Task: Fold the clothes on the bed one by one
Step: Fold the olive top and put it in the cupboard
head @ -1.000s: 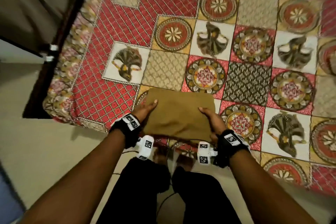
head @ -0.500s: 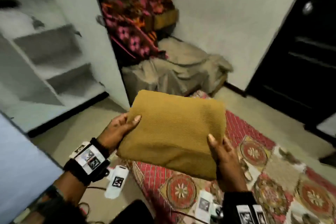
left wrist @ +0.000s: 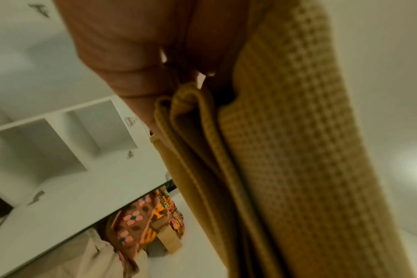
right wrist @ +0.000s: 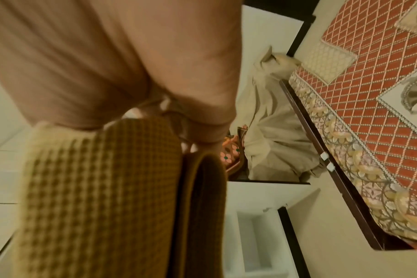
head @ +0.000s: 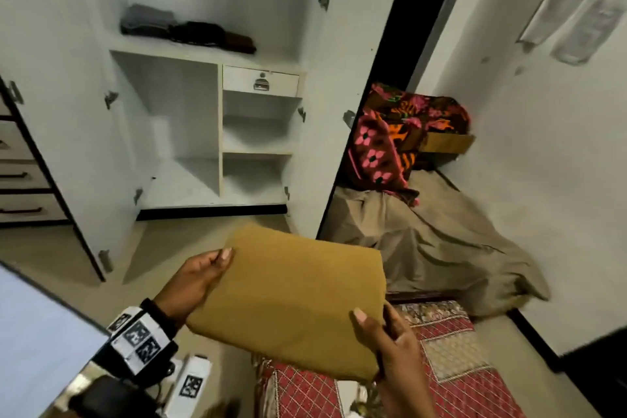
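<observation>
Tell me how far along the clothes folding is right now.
Done: the mustard garment is folded into a flat rectangle, and folded dark clothes already sit on the wardrobe's top shelf. In hand: left hand and right hand grip it, off the bed. Left: shelving it, probably; most of the bed is out of view.

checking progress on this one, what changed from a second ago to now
The folded mustard cloth has been lifted off the bed and carried round toward the open white wardrobe; it is now held in the air above the floor at the bed's corner. The left hand and right hand grip its two sides as before, thumbs on top. The cloth stays folded.
</observation>
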Tool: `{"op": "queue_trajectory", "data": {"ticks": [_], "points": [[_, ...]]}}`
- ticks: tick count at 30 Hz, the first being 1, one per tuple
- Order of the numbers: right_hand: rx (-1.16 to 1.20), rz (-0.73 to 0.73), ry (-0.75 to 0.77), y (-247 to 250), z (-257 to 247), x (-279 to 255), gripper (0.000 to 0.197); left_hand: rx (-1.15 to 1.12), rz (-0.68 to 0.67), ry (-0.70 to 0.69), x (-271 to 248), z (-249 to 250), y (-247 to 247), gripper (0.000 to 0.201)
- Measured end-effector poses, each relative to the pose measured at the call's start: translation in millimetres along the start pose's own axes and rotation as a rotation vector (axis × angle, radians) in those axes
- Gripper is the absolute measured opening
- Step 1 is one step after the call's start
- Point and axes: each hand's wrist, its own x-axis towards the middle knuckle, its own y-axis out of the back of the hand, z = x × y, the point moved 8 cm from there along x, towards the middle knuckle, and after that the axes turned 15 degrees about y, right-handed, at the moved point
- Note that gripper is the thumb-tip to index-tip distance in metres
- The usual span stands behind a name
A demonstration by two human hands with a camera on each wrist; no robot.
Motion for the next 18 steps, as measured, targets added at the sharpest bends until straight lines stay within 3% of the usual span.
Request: {"op": "queue_trajectory", "data": {"ticks": [1, 2, 5, 8, 11, 13, 16, 18], "points": [[0.002, -0.013, -0.015, -12.1, 8.3, 13.4, 0.096, -0.009, 0.026, 0.013, 9.1, 3.1, 14.1, 0.037], [0.017, -0.001, -0.038, -23.3, 19.3, 28.0, 0.103, -0.009, 0.058, 0.018, 21.4, 4.5, 31.6, 0.039], [0.040, 0.014, -0.080, -59.4, 45.1, 84.7, 0.107, 0.017, 0.101, -0.028, 60.9, 24.4, 73.1, 0.078], [0.023, 0.032, -0.111, -105.8, 67.0, 157.0, 0.082, -0.014, 0.147, -0.043, 116.5, 49.5, 117.0, 0.058], [-0.009, 0.061, -0.145, -150.2, 87.2, 232.8, 0.048, 0.004, 0.157, -0.040, 176.6, 78.3, 154.1, 0.080], [-0.024, 0.053, -0.194, -181.5, 94.4, 282.8, 0.042, -0.014, 0.177, 0.000, 213.6, 98.5, 176.5, 0.067], [-0.046, 0.020, -0.204, -223.8, 94.4, 356.4, 0.025, -0.040, 0.200, 0.044, 268.2, 125.1, 208.1, 0.069], [-0.017, -0.040, -0.203, -257.4, 97.4, 401.3, 0.032, -0.022, 0.241, 0.041, 300.8, 146.7, 228.6, 0.068]]}}
